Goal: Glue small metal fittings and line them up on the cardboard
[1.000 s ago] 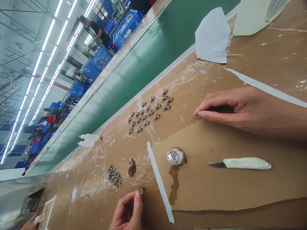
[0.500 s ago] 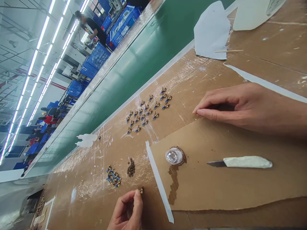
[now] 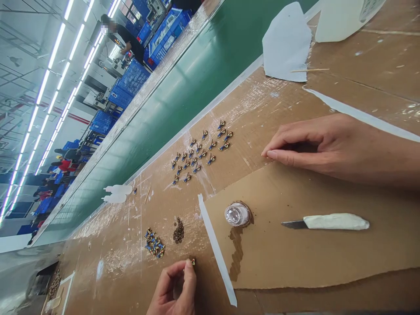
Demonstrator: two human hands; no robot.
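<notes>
My left hand (image 3: 175,286), at the bottom, pinches a small painted figurine (image 3: 193,261) between thumb and forefinger; its details are too small to make out. My right hand (image 3: 321,146) hovers by the upper edge of a brown cardboard sheet (image 3: 315,258), thumb and fingertips pressed together; whether they hold anything is hidden. Several blue and gold figurines (image 3: 197,148) stand spread out in the middle of the table. Nearer my left hand lie a heap of similar figurines (image 3: 154,243) and a pile of small dark brown rings (image 3: 178,231).
On the cardboard are a small clear cup (image 3: 237,214) beside a dark wet streak and a knife (image 3: 328,222) with a white wrapped handle. White tape (image 3: 216,249) crosses its left side. Two white bottles (image 3: 117,193) lie near the green strip (image 3: 183,100); a white cloth (image 3: 287,43) lies farther back.
The whole view has shifted very slightly to the left. Both hands keep their pinch, and the figurine stays in my left hand with little visible movement.
</notes>
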